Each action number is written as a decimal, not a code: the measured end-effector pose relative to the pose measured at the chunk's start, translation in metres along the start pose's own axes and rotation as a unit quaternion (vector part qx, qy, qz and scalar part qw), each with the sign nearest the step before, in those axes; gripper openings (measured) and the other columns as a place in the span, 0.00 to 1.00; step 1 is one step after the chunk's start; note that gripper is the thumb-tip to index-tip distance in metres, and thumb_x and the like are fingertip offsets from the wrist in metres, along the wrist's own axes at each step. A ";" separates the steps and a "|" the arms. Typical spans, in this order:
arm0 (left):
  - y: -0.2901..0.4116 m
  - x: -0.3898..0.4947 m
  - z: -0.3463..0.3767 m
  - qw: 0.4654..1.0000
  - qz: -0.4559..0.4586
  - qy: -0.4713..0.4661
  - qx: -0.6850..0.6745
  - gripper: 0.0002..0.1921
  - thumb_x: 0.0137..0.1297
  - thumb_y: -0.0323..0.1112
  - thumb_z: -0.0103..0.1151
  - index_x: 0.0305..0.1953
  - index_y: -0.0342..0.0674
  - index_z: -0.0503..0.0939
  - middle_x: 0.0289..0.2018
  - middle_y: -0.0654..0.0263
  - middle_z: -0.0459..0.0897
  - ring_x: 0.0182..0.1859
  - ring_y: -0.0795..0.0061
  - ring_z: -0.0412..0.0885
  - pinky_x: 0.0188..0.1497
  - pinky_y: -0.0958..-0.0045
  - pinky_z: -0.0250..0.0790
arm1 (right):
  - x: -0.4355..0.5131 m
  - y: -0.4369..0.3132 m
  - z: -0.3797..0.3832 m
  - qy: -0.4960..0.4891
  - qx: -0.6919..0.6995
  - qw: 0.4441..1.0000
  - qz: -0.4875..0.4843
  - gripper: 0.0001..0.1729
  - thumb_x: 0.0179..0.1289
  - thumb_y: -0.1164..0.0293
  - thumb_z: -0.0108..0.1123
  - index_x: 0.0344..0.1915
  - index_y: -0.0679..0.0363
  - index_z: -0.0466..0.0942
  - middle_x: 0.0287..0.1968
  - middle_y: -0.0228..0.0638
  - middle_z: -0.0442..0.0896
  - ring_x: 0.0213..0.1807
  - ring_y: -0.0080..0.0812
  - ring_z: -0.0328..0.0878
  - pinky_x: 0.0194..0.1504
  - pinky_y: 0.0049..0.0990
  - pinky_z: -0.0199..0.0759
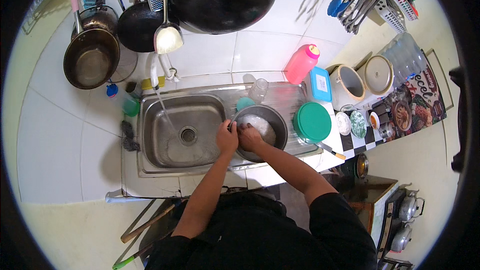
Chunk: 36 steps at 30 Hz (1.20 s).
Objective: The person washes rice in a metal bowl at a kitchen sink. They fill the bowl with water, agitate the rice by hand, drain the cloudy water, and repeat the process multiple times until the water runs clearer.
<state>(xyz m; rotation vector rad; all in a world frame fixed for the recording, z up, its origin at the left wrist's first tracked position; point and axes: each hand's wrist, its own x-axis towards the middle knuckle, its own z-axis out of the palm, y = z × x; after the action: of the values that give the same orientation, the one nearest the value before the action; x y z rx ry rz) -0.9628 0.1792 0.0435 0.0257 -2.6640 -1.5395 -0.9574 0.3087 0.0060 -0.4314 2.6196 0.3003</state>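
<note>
A grey metal pot (281, 127) stands on the ribbed drainboard, just right of the sink basin. Inside it lie pale grains that look like rice (264, 127), with whitish water. My left hand (227, 138) grips the pot's left rim, thumb toward the inside. Reaching into the pot, my right hand (249, 137) touches the grains, and its fingertips are partly hidden. Left of the pot, water runs from the white faucet (154, 71) into the stainless steel sink basin (157, 135).
A clear glass (258, 90) and a round turquoise item (245, 103) sit behind the pot. To its right are a green-lidded container (312, 122) and a knife (332, 151) with its handle over the counter edge. Pans (92, 60) and a wok (225, 0) hang above.
</note>
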 end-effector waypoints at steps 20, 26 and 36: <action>0.004 0.000 0.000 0.999 0.016 0.016 0.030 0.09 0.67 0.39 0.60 0.42 0.43 0.79 0.40 0.56 0.82 0.46 0.48 0.80 0.46 0.50 0.71 | 0.034 0.013 0.061 -0.209 0.521 0.820 0.112 0.26 0.68 0.55 0.55 0.59 0.59 0.80 0.62 0.43 0.81 0.59 0.47 0.79 0.61 0.49 0.72; 0.004 0.005 0.000 0.999 0.024 -0.002 0.023 0.13 0.52 0.25 0.60 0.42 0.44 0.78 0.42 0.57 0.82 0.47 0.47 0.80 0.47 0.51 0.72 | 0.045 0.037 0.048 0.054 0.955 0.204 0.209 0.15 0.70 0.63 0.51 0.48 0.60 0.78 0.40 0.43 0.82 0.38 0.46 0.80 0.48 0.47 0.77; -0.007 0.014 0.004 0.996 0.057 -0.054 0.042 0.23 0.50 0.26 0.62 0.52 0.43 0.76 0.48 0.55 0.82 0.51 0.47 0.81 0.53 0.53 0.74 | 0.086 0.023 0.088 0.239 0.493 0.789 0.278 0.28 0.73 0.55 0.47 0.62 0.62 0.77 0.62 0.56 0.79 0.63 0.57 0.76 0.64 0.44 0.69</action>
<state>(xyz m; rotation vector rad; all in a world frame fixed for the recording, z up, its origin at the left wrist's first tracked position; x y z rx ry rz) -0.9774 0.1784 0.0367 -0.2070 -2.7571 -1.4346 -1.0018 0.3336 -0.1083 0.7218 2.8395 -1.1166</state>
